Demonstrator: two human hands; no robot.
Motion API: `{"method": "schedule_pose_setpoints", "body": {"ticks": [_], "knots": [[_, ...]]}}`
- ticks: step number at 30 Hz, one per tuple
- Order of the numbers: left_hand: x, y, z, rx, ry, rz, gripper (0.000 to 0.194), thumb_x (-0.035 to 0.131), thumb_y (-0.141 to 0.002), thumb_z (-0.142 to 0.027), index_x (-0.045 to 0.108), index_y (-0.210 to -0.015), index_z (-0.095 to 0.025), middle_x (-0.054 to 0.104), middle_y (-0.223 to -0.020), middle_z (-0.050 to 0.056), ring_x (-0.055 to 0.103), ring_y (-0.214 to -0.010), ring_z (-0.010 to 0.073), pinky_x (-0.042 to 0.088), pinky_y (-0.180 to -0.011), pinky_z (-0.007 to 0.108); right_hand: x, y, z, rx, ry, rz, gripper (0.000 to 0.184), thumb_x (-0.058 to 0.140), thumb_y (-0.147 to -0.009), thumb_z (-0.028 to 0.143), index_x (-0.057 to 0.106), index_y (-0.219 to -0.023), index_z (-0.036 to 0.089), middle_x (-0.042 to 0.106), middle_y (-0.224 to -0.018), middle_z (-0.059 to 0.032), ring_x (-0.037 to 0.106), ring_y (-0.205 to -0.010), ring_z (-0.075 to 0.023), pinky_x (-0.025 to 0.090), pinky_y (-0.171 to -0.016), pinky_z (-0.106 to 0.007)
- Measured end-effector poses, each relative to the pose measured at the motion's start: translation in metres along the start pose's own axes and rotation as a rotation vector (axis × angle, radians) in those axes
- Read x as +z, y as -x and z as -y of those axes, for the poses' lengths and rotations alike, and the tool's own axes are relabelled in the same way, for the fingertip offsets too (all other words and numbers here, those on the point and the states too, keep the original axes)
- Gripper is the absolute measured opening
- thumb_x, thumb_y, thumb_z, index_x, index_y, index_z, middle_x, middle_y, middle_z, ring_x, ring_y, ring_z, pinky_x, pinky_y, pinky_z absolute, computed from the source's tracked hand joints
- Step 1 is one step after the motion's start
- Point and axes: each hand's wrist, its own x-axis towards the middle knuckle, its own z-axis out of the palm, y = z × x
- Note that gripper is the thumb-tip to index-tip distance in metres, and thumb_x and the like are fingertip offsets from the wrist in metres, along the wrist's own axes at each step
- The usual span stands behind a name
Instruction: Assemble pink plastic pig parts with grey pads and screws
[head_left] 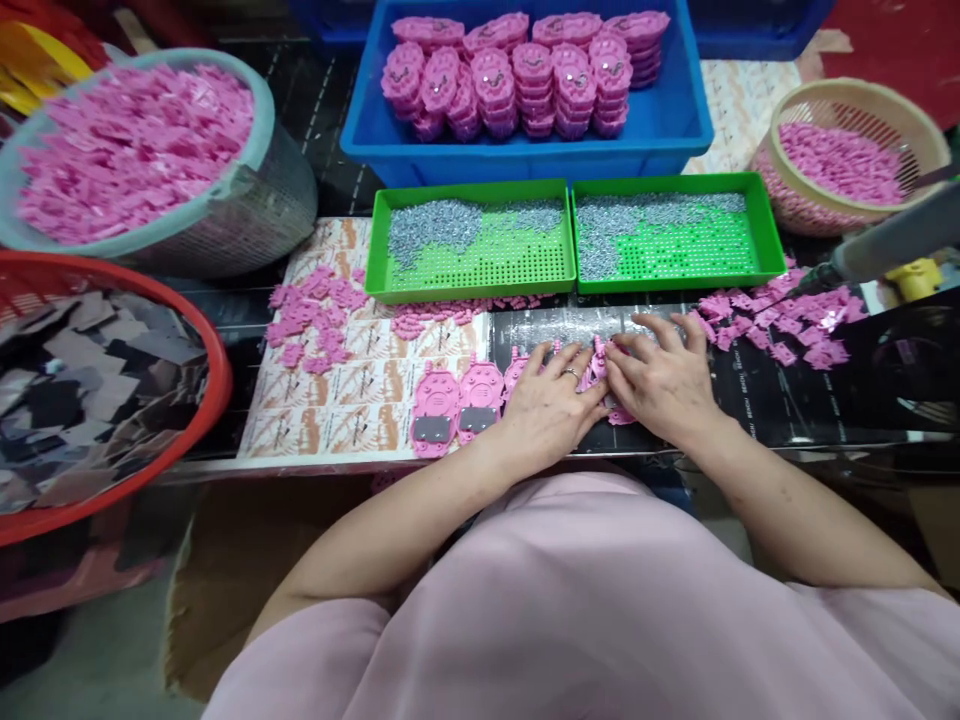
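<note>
Fingers outstretched, my left hand (551, 400) lies over a row of pink plastic casings and partly covers them. Two casings (436, 410) show fully to its left, each with a dark grey rectangular pad near its lower end. My right hand (664, 375) is beside it, thumb and index finger drawn together at a partly hidden pink casing (598, 360), its other fingers spread. What lies between that thumb and finger is hidden. Small pink plastic pieces (806, 320) lie in a loose pile right of my right hand.
Two green trays (472, 292) of small metal parts stand behind my hands. Behind them, a blue bin (525, 165) holds stacked pink casings. Baskets flank the bench: a pale blue one (259, 215), a red one (217, 400) with grey pieces, a cream one (926, 150). A tool (892, 245) juts in from the right.
</note>
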Motion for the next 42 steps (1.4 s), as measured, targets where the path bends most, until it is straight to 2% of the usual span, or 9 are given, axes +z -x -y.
{"method": "schedule_pose_setpoints", "body": {"ticks": [5,9,12,20,25,29,32,37,42], "knots": [[0.0,-0.001,0.001,0.023,-0.014,-0.01,0.03,0.057,-0.093,-0.038,0.068,-0.116,-0.022,0.061,-0.13,0.018,0.055,-0.123,0.0315,0.04,-0.101,0.053,-0.014,0.007,-0.04,0.219,-0.039,-0.057,0.027,0.049,-0.094,0.034,0.072,-0.102,0.021,0.07,-0.104,-0.0087,0.06,-0.095,-0.0221,0.046,-0.079,-0.037],[-0.003,-0.002,0.002,0.029,-0.023,-0.046,0.03,0.056,-0.093,-0.037,0.068,-0.116,-0.021,0.06,-0.13,0.017,0.056,-0.122,0.0314,0.041,-0.101,0.052,-0.015,0.017,-0.071,0.354,0.243,0.093,0.034,0.052,-0.09,0.042,0.073,-0.095,0.016,0.066,-0.084,-0.0138,0.058,-0.085,-0.0285,0.036,-0.056,-0.035],[-0.007,-0.003,0.003,0.031,0.006,-0.067,0.029,0.054,-0.095,-0.033,0.068,-0.115,-0.019,0.06,-0.132,0.015,0.056,-0.12,0.0298,0.043,-0.1,0.05,-0.01,0.019,-0.082,0.361,0.215,0.093,0.037,0.048,-0.092,0.042,0.074,-0.092,0.016,0.067,-0.087,-0.0149,0.058,-0.084,-0.0288,0.032,-0.053,-0.034],[-0.007,-0.004,0.01,-0.001,0.131,-0.174,0.024,0.051,-0.095,-0.019,0.067,-0.112,-0.015,0.07,-0.11,0.008,0.065,-0.094,0.0179,0.054,-0.084,0.032,-0.015,0.011,-0.1,0.592,-0.371,-0.026,0.02,0.063,-0.084,0.038,0.074,-0.095,0.026,0.073,-0.09,-0.0053,0.061,-0.066,-0.0184,0.046,-0.067,-0.036],[-0.007,-0.01,0.006,-0.137,0.515,-0.175,0.031,0.05,-0.096,-0.022,0.061,-0.124,-0.012,0.069,-0.116,0.011,0.066,-0.102,0.0185,0.054,-0.09,0.033,-0.022,0.006,-0.072,0.721,-0.943,-0.167,0.025,0.075,-0.071,0.047,0.074,-0.086,0.027,0.069,-0.072,-0.0014,0.051,-0.05,-0.0119,0.042,-0.049,-0.03],[-0.015,-0.017,-0.003,-0.28,1.059,-0.132,0.044,0.049,-0.097,-0.028,0.048,-0.139,-0.014,0.069,-0.119,0.009,0.069,-0.097,0.0144,0.056,-0.078,0.024,-0.021,0.0,-0.027,0.644,-1.329,-0.079,0.026,0.079,-0.069,0.046,0.073,-0.087,0.028,0.068,-0.073,0.0016,0.052,-0.051,-0.0097,0.044,-0.046,-0.026],[-0.018,-0.016,-0.003,-0.347,1.215,-0.139,0.038,0.051,-0.096,-0.031,0.06,-0.13,-0.016,0.074,-0.106,0.006,0.07,-0.088,0.0137,0.056,-0.074,0.022,-0.016,-0.003,-0.003,0.551,-1.395,-0.059,0.018,0.078,-0.073,0.036,0.073,-0.088,0.028,0.07,-0.086,0.0,0.062,-0.071,-0.0126,0.053,-0.063,-0.028],[-0.023,0.0,0.011,-0.482,1.297,-0.101,0.024,0.058,-0.092,-0.029,0.071,-0.106,-0.014,0.073,-0.079,0.002,0.066,-0.066,0.009,0.051,-0.059,0.017,-0.018,-0.005,0.009,0.381,-1.029,-0.041,0.03,0.074,-0.078,0.032,0.066,-0.106,0.026,0.068,-0.096,-0.0027,0.064,-0.076,-0.0144,0.054,-0.063,-0.028],[-0.033,0.014,0.025,-0.452,1.432,0.182,0.021,0.054,-0.093,-0.025,0.069,-0.091,-0.01,0.063,-0.061,-0.003,0.052,-0.044,0.0039,0.041,-0.043,0.014,-0.042,-0.01,0.007,-0.332,-0.456,-0.021,0.038,0.064,-0.084,0.011,0.06,-0.12,0.022,0.067,-0.119,-0.006,0.064,-0.108,-0.0194,0.053,-0.094,-0.035]]}}
